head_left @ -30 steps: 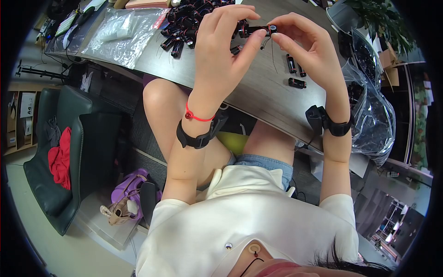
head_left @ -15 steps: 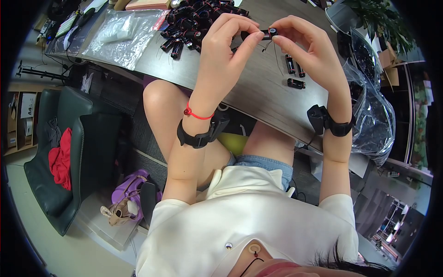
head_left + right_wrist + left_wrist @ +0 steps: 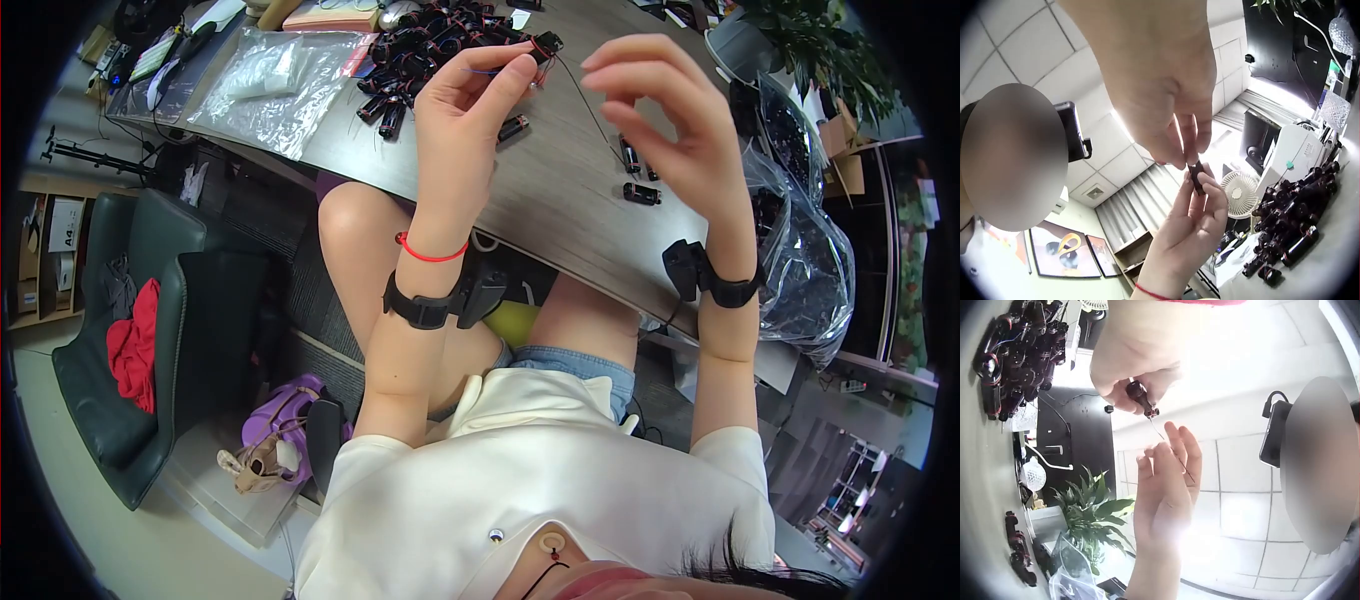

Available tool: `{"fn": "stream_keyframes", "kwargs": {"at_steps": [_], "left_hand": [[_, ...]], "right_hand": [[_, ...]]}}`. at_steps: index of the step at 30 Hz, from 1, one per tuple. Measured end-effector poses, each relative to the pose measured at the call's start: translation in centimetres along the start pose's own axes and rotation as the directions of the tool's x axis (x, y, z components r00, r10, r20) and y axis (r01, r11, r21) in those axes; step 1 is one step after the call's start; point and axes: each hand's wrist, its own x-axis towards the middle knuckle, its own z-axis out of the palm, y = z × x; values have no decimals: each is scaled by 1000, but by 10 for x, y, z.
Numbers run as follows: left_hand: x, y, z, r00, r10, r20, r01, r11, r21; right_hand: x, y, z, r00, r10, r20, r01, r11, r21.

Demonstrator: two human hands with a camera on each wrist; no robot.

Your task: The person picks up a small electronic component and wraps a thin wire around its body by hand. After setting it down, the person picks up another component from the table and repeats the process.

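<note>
My left hand (image 3: 455,115) pinches a small black cylindrical part (image 3: 545,46) between thumb and fingers, over the tabletop. Orange-red trim shows at its end, and a long thin dark wire hangs off it. To the right is my right hand (image 3: 665,115), its fingers loosely curved and apart from the cylinder in the head view. In the left wrist view the thin wire (image 3: 1159,432) crosses in front of the right fingers. A heap of similar black cylinders (image 3: 415,60) lies beyond the left hand. Several more cylinders (image 3: 641,194) lie below the right hand.
A clear plastic bag (image 3: 285,85) lies left of the heap on the grey table (image 3: 545,200). Another large clear bag (image 3: 810,290) hangs at the table's right side. A potted plant (image 3: 830,50) stands at the far right; a dark green chair (image 3: 150,370) is at left.
My right fingers, earlier at the cylinder's end, are now apart from it. My left hand has drawn left with the cylinder, whose end now tilts upward. The head view has shifted slightly.
</note>
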Motion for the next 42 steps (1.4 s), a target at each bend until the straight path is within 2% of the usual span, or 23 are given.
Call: {"fn": "stream_keyframes", "kwargs": {"at_steps": [1, 2, 3, 5, 6, 7, 9, 10, 12, 13, 14, 15, 16, 17, 18, 19, 21, 22, 25, 27, 31, 35, 42], "left_hand": [[0, -1, -1, 1000, -27, 8, 28, 997, -66], [-1, -2, -1, 998, -54, 18, 56, 990, -132], [-1, -3, 0, 996, -80, 31, 85, 977, -197], [-2, -3, 2, 995, -85, 44, 93, 968, -233], [-3, -3, 3, 995, -86, 58, 99, 959, -267], [-3, -3, 5, 994, -86, 73, 104, 948, -300], [-5, -4, 9, 992, -97, 82, 116, 951, -287], [-6, -4, 10, 990, -108, 93, 129, 954, -272], [-8, -2, 14, 987, -120, 105, 144, 955, -258], [-10, -1, 16, 992, -88, 90, 102, 982, -158], [-11, 1, 18, 995, -54, 78, 59, 997, -55], [-11, 2, 18, 998, -18, 68, 14, 999, 51], [-10, 1, 17, 998, -18, 67, 15, 999, 52], [-6, -1, 15, 988, 138, 72, -150, 969, 197], [-3, -3, 12, 953, 288, 99, -304, 892, 334], [-2, -4, 10, 894, 423, 147, -441, 772, 458], [-2, 2, 7, 878, 445, 175, -468, 725, 505], [-2, 7, 6, 861, 466, 204, -495, 674, 548], [0, 13, 2, 819, 511, 259, -550, 572, 609], [1, 14, 2, 769, 558, 311, -603, 473, 642], [-1, 15, 4, 754, 556, 351, -618, 418, 666], [1, 13, 3, 716, 575, 397, -662, 377, 648], [0, 11, 2, 711, 561, 424, -670, 357, 651]], "right_hand": [[2, -2, 1, 992, -111, 60, 116, 988, -102], [2, -2, 3, 992, -110, 61, 116, 988, -102], [2, 1, 5, 983, -176, 46, 180, 980, -88], [1, 4, 11, 952, -307, 14, 307, 950, -63], [0, 4, 14, 952, -306, 16, 307, 950, -63], [-2, 3, 17, 972, -206, -115, 219, 969, 116], [-5, 1, 21, 951, 66, -303, 93, 872, 481], [-6, 4, 19, 951, 66, -303, 92, 872, 480], [-8, 13, 11, 890, 271, -367, 58, 731, 680], [-10, 16, 9, 848, 374, -376, 56, 642, 765], [-11, 17, 9, 848, 375, -376, 55, 642, 765], [-10, 15, 9, 839, 313, -445, 6, 813, 583], [-9, 13, 10, 835, 237, -498, -46, 930, 365], [-9, 10, 10, 835, 150, -530, -98, 987, 125], [-8, 7, 8, 835, 150, -529, -98, 987, 126], [-7, 4, 6, 884, 86, -459, -100, 995, -7], [-6, -2, 2, 958, -12, -285, -68, 961, -269], [-5, -3, -1, 958, -11, -285, -69, 961, -268], [-5, -3, -8, 990, -107, -96, 47, 872, -487], [-6, -3, -6, 990, -110, -92, 51, 867, -496], [-5, -5, -3, 990, -121, -79, 63, 853, -518], [-5, -7, -2, 991, -122, -62, 71, 844, -531], [-6, -11, 0, 993, -120, -7, 95, 823, -560]]}}
